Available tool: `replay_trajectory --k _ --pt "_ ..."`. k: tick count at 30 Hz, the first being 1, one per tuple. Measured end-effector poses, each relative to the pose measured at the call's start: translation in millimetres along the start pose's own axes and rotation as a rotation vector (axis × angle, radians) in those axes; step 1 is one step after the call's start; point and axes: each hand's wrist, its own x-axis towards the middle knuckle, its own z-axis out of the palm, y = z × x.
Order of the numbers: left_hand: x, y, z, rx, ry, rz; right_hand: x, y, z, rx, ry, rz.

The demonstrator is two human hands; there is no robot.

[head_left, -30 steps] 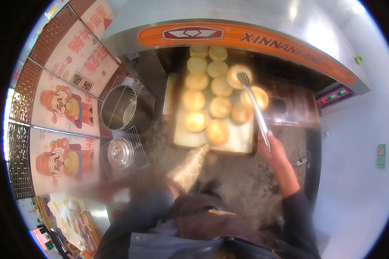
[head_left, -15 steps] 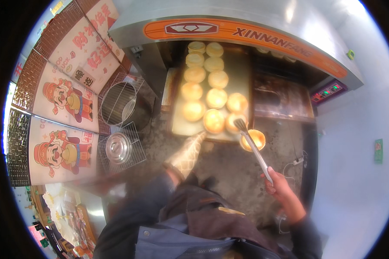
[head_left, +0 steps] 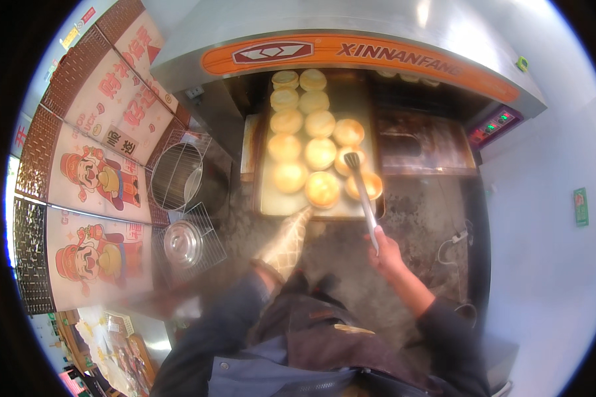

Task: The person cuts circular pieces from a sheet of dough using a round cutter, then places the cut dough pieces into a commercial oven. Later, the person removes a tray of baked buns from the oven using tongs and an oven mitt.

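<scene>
My left hand (head_left: 286,246), in a pale checked oven mitt, is at the front edge of a baking tray (head_left: 275,205) and appears to grip it. Round golden flatbreads (head_left: 320,153) lie in rows on the tray, which sticks out of the oven. In my right hand (head_left: 387,255) is a pair of metal tongs (head_left: 363,195), fingers wrapped around the handle. The tongs' tip reaches over a flatbread in the right-hand row. Another flatbread (head_left: 373,186) lies at the tray's near right corner, partly behind the tongs' shaft.
The steel oven (head_left: 245,23) has an orange strip over its opening and a lit control panel (head_left: 495,128) at right. Right of the tray is a stained metal oven ledge (head_left: 427,149). A round pot (head_left: 177,175), wire racks and a metal lid (head_left: 183,241) stand left, beside a decorated folding screen (head_left: 93,178).
The flatbread that overhung the tray's near right corner now sits farther in and left. My right hand and the tongs have moved left and forward. My left hand stays at the tray edge.
</scene>
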Motion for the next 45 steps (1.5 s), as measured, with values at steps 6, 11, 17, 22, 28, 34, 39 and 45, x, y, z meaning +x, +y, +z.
replay_trajectory --k 6,11,17,22,28,34,39,45 --pt "-2.2 1.2 -2.6 0.018 -0.014 -0.017 -38.4 22.6 14.6 0.031 0.021 0.062" --pt "-4.8 0.6 -2.7 0.019 -0.021 -0.02 -102.6 14.0 -14.6 0.102 -0.165 0.163" --pt "-6.0 5.4 -1.7 0.024 -0.037 -0.012 -165.7 -42.6 -32.1 -0.036 -0.121 0.293" --pt "-3.7 7.4 -9.0 0.032 -0.04 0.007 -121.2 -83.9 -12.0 -0.681 -0.002 -0.102" --pt "-16.5 23.4 -6.7 0.047 -0.024 0.005 40.9 -174.5 93.5 -1.371 0.401 -0.83" --pt "2.2 22.2 -12.0 -0.273 -0.026 -0.191 121.3 -216.9 139.9 -1.413 0.431 -0.79" --pt "10.8 31.4 -27.5 -0.273 -0.025 -0.239 122.0 -224.4 173.1 -1.579 0.471 -0.754" --pt "14.9 40.1 -31.7 -0.227 -0.064 -0.254 139.6 -232.2 138.3 -1.618 0.633 -0.708"
